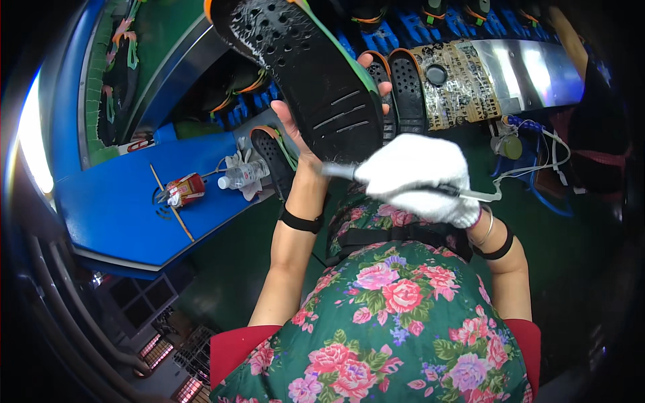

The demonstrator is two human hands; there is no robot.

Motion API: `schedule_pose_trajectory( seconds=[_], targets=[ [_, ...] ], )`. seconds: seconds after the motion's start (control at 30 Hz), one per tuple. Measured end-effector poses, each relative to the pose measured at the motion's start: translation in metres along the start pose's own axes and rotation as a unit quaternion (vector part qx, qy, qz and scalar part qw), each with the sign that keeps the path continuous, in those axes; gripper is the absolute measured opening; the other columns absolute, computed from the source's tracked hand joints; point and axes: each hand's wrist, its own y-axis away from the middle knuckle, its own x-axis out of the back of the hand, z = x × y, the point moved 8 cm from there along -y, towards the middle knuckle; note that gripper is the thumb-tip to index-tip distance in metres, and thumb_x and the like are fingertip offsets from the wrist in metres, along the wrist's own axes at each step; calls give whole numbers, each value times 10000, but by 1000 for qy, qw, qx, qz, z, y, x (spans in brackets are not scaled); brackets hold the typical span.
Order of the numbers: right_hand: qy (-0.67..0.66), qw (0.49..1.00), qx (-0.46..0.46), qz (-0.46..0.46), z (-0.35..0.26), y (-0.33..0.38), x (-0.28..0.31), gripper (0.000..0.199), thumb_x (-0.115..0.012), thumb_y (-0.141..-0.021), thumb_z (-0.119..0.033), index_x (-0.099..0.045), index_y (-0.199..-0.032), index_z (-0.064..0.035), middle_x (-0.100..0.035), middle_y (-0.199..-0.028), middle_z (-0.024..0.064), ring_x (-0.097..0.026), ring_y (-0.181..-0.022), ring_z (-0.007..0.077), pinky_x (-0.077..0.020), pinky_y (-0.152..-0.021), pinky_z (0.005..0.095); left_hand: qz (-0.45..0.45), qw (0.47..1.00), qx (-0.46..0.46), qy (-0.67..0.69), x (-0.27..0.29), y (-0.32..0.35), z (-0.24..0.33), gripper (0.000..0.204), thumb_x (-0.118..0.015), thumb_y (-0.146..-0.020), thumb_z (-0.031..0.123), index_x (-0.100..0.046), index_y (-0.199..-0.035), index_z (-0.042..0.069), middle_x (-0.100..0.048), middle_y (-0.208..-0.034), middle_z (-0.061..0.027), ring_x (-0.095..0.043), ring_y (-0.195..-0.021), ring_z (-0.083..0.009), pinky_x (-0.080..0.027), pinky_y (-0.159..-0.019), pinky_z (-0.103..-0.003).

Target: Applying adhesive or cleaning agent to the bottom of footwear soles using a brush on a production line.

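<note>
1. The left grip (290, 124), bare, was spread around a black sole (316, 87), thumb along one edge and fingertips showing past the other.
2. The right grip (420, 176), in a white glove, was closed around a slim tool (339, 170); its blurred tip lay near the sole's lower end, and whether they touched could not be told.
3. The sole was raised in front of the person, above a floral apron (396, 289), its holed end uppermost and marked with pale streaks.
4. At left, a blue tabletop (121, 195) carried a thin stick (179, 224), a red packet (185, 191) and a clear bottle (245, 176) lying on its side.
5. At upper right, a shiny metal surface (537, 74) was partly covered with taped cardboard (457, 91), which bore a round black dish (437, 74); two holed soles (408, 87) lay beside it.
6. Behind ran a blue rack (390, 37) with shoes; another person's arm (570, 40) showed at right.
7. The floor (228, 289) was dark green.
</note>
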Motion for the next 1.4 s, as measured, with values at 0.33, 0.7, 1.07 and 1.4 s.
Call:
schedule_pose_trajectory(
  seconds=[0.33, 0.7, 1.07, 1.4],
  targets=[
    [-86, 993, -69, -48, 9, 5, -8, 178, -772, -840, -83, -811, -1013, -70, -784, -1061, 111, -751, -953, 263, -589, -840, 363, -16, 997, 71, -30, 3, 9, 1, 1223, -682, -786, 804, -217, -1633, 55, -265, -1629, -300, -463, -1364, -555, -532, -1044, -578],
    [-36, 995, 3, -98, -11, 9, -27, 274, -788, -811, -39, -781, -1078, -99, -780, -1069, 88, -751, -944, 267, -604, -785, 364, 90, 962, 188, -176, 22, 18, 1, 1250, -710, -752, 776, -249, -1623, 6, -310, -1562, -408, -541, -1307, -532, -489, -1091, -572],
    [-22, 989, 6, -146, -13, 14, -35, 224, -794, -784, -64, -798, -1007, -87, -786, -1060, 101, -751, -973, 277, -600, -826, 370, 125, 969, 206, -47, 39, 33, 17, 600, -658, -916, 310, -591, -1371, -76, -694, -1275, -249, -743, -1053, -332, -609, -952, -430],
    [-144, 981, -132, 6, 22, 14, -13, 119, -811, -769, 3, -800, -880, -41, -781, -941, 153, -755, -887, 250, -593, -819, 359, 183, 961, 158, -133, 77, 38, 18, 791, -600, -926, 510, -443, -1512, 3, -515, -1460, -260, -576, -1268, -412, -488, -1077, -532]
  ],
)
